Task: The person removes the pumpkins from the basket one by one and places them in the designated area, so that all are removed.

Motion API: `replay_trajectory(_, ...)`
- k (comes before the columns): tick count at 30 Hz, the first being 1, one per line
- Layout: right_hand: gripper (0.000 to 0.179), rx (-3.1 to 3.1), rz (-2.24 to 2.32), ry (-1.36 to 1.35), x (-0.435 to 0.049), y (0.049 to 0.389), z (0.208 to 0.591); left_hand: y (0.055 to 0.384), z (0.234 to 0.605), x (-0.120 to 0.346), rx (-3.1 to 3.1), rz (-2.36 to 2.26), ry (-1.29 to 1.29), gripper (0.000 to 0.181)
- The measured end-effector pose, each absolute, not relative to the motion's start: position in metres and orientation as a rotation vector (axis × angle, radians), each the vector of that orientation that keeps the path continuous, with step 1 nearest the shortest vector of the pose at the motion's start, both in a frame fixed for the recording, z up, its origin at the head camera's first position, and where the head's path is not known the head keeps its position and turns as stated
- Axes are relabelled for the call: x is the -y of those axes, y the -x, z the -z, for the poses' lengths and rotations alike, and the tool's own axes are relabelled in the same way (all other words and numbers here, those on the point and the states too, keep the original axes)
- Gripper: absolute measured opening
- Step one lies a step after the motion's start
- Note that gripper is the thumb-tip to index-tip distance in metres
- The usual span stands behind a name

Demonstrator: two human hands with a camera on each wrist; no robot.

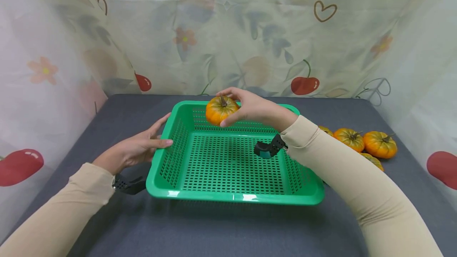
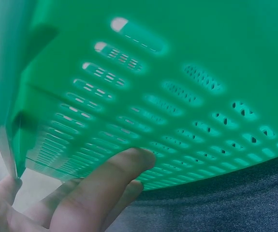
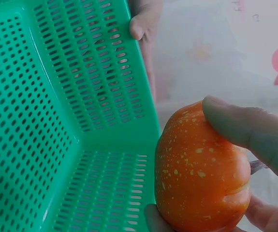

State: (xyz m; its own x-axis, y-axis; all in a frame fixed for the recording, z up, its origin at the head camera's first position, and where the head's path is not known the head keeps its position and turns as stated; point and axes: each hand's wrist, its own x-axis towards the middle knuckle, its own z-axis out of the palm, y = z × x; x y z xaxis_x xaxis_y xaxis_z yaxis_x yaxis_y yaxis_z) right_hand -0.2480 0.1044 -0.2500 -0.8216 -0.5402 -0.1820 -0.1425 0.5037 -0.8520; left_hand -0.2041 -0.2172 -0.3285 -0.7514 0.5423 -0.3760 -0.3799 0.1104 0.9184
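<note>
My right hand (image 1: 257,108) holds a small orange pumpkin (image 1: 218,111) between thumb and fingers, above the far left part of a green plastic basket (image 1: 233,197). The pumpkin's stem points up in the head view; its speckled side shows close up in the right wrist view. With the thumb over the rim, my left hand (image 1: 137,148) grips the basket's left side. Its fingers (image 2: 100,188) lie against the outside of the slotted wall in the left wrist view. The basket's perforated floor is bare where it shows.
Several more small pumpkins (image 1: 380,144) sit on the dark grey table (image 1: 228,229) right of the basket, partly behind my right sleeve. A patterned cloth (image 1: 228,43) hangs behind the table and along both sides.
</note>
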Motion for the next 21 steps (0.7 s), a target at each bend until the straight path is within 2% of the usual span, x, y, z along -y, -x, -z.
replay_trajectory(13,0.08,-2.351,1.285,0.597,-0.151,0.223,0.238,0.205,0.33,0.218,-1.697,-1.728,-0.177,0.094)
replay_trajectory(21,0.075,-2.411,1.276,0.514,-0.18,0.209,0.232,0.204,0.33,0.218,-1.696,-1.735,-0.17,0.095)
